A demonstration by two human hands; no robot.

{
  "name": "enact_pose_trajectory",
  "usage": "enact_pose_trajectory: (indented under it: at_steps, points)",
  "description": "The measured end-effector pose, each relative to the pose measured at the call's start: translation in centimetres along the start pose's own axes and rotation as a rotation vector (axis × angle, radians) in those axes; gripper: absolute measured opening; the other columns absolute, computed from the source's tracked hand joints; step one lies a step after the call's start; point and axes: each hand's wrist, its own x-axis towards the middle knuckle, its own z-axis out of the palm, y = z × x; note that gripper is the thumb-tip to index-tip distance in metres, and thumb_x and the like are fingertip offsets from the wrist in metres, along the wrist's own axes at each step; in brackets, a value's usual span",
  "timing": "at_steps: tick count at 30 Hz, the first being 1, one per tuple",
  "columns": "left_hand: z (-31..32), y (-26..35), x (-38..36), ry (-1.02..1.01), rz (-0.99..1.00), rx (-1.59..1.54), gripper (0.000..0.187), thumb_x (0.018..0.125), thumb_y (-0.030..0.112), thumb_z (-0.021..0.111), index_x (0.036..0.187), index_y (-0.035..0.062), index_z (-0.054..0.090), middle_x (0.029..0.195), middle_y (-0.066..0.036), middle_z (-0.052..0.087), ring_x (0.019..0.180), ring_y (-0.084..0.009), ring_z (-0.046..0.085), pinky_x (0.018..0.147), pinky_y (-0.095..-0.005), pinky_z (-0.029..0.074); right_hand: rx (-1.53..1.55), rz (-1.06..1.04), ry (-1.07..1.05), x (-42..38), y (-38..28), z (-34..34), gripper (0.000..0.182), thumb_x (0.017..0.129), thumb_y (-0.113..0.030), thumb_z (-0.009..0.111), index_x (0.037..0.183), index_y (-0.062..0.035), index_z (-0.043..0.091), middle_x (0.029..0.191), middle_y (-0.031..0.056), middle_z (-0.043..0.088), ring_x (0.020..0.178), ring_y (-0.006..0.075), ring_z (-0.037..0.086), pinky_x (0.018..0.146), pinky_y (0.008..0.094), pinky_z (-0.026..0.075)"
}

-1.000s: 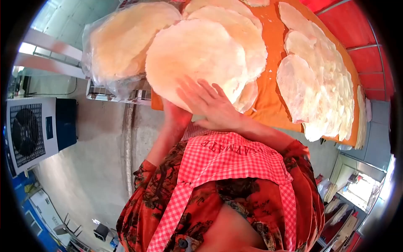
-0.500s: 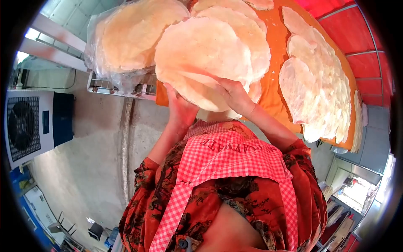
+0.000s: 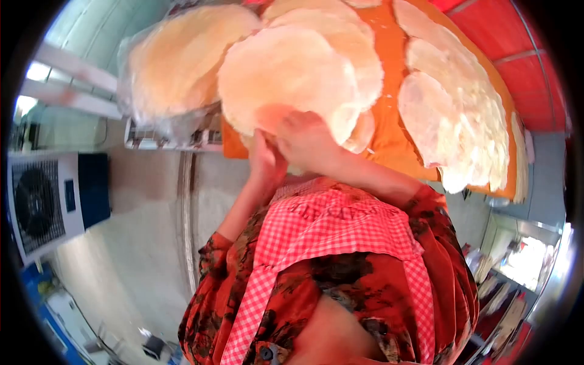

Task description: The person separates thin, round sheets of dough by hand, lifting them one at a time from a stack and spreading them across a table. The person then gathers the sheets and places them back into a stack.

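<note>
A large, thin round flatbread [image 3: 274, 73] lies uppermost on an overlapping pile in front of me. My left hand [image 3: 266, 161] is closed at its near edge, thumb up. Right beside it, touching or nearly so, my right hand [image 3: 304, 141] is curled over the same edge, its fingers bent and blurred. The hands hide the piece of edge between them. More flatbreads [image 3: 365, 67] show from under the right side of the pile.
Another flatbread stack [image 3: 188, 61] sits in a clear plastic bag [image 3: 131, 79] at left, above a metal rack [image 3: 164, 137]. Rows of overlapping flatbreads [image 3: 462, 115] cover the right of the orange cloth [image 3: 392, 55]. An air cooler [image 3: 42, 204] stands on the floor at left.
My right hand has moved left and inward, up against my left hand. The raised fold at the flatbread's near edge no longer shows. The view has shifted slightly.
</note>
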Motion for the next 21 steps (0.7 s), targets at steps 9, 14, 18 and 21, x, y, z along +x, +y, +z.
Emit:
enact_pose_trajectory:
  at_steps: [9, 14, 18, 21]
  points:
    - [-2.2, -0.7, 0.5, 0.024, -0.035, 0.132, 0.049, 0.101, 0.040, 0.035, 0.138, 0.0076, 0.039, 0.138, -0.010, 0.046, 0.127, -0.0265, 0.046, 0.106, -0.0427, 0.038, -0.061, 0.088, -0.213, 2.2, 1.6, 2.9, 0.015, 0.075, -0.016, 0.056, 0.076, -0.0068, 0.068, 0.073, 0.0130, 0.063, 0.079, 0.0277, 0.066, 0.065, 0.0410, 0.052]
    - [-6.1, 1.0, 1.9, 0.232, 0.056, 0.209, 0.043, 0.100, 0.033, 0.038, 0.133, 0.0053, 0.045, 0.132, -0.009, 0.053, 0.123, -0.0263, 0.050, 0.097, -0.0421, 0.045, 0.404, 0.393, 0.423, 1.7, 17.5, -9.6, 0.012, 0.083, -0.012, 0.058, 0.078, -0.0034, 0.064, 0.072, 0.0047, 0.062, 0.066, 0.0153, 0.060, 0.056, 0.0347, 0.046]
    - [-6.3, 1.7, 1.6, 0.226, -0.009, 0.139, 0.044, 0.099, 0.033, 0.040, 0.133, 0.0056, 0.045, 0.130, -0.008, 0.054, 0.120, -0.0259, 0.052, 0.099, -0.0426, 0.043, 0.199, 0.920, 0.579, -11.4, 26.8, -21.5, 0.026, 0.082, -0.024, 0.066, 0.092, 0.0003, 0.070, 0.082, 0.0061, 0.068, 0.071, 0.0123, 0.062, 0.062, 0.0303, 0.049]
    - [-7.7, 1.3, 2.0, 0.166, 0.004, 0.118, 0.046, 0.098, 0.034, 0.041, 0.136, 0.0091, 0.041, 0.134, -0.008, 0.050, 0.122, -0.0263, 0.049, 0.101, -0.0439, 0.041, 0.420, 1.061, 0.761, -26.0, 35.7, -20.0, 0.025, 0.082, -0.023, 0.065, 0.091, 0.0006, 0.070, 0.079, 0.0033, 0.067, 0.071, 0.0121, 0.060, 0.064, 0.0309, 0.048]
